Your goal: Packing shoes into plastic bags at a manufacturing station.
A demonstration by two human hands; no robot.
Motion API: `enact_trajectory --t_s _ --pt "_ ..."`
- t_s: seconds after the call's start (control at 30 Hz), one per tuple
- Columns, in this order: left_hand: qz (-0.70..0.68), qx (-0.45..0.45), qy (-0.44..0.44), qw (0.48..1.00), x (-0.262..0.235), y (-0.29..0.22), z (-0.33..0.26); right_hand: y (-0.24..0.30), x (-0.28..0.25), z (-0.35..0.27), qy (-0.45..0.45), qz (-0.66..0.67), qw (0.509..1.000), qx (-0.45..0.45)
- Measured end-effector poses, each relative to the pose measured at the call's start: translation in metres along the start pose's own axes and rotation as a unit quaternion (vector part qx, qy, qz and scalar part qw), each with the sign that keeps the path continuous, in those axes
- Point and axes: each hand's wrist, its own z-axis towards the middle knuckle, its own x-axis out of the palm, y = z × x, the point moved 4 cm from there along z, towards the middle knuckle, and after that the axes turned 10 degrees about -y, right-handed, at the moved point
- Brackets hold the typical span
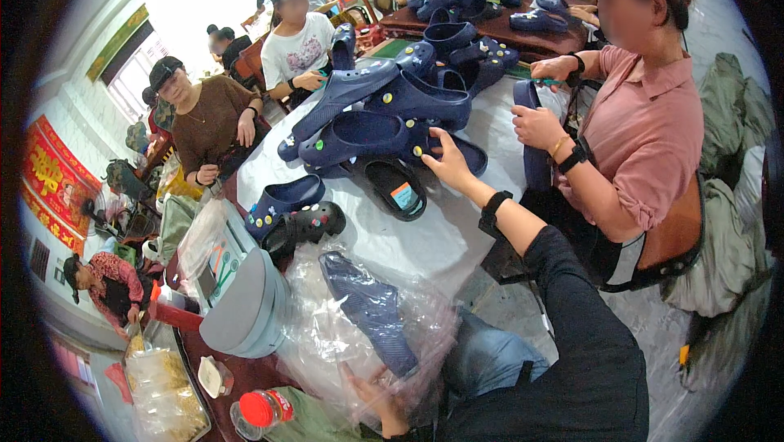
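Observation:
My right hand [452, 166] reaches to the pile with fingers apart, at the edge of a navy clog [418, 146] with a yellow charm. Whether it bears any of the clog's weight I cannot tell. Low in the view my left hand [380, 399] is at a clear plastic bag [437, 315], its fingers partly behind the film and closed on it. Inside the bag lies a navy clog [371, 311], ridged sole showing. A black clog [390, 187] with a blue and orange insole label sits near my right hand, and a dark charmed clog [314, 225] stands left of it.
Navy clogs [359, 136] are heaped on the white-covered table [482, 234]. A grey bin [245, 311], a red-lidded jar [265, 409] and green scissors [224, 270] lie left. At right a co-worker [629, 123] holds a navy clog [532, 144]; other people sit across.

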Motion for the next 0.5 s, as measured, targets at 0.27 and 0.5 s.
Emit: enact_trajectory --t_s 0.27,0.5 --pt "0.039 -0.054 -0.011 0.998 -0.001 -0.005 0.003 -0.019 -0.041 0.04 -0.32 -0.238 0.914 -0.078" --pt "0.002 -0.12 0.015 0.993 0.001 -0.013 -0.003 -0.063 -0.033 0.063 -0.232 0.048 0.972 -0.002"
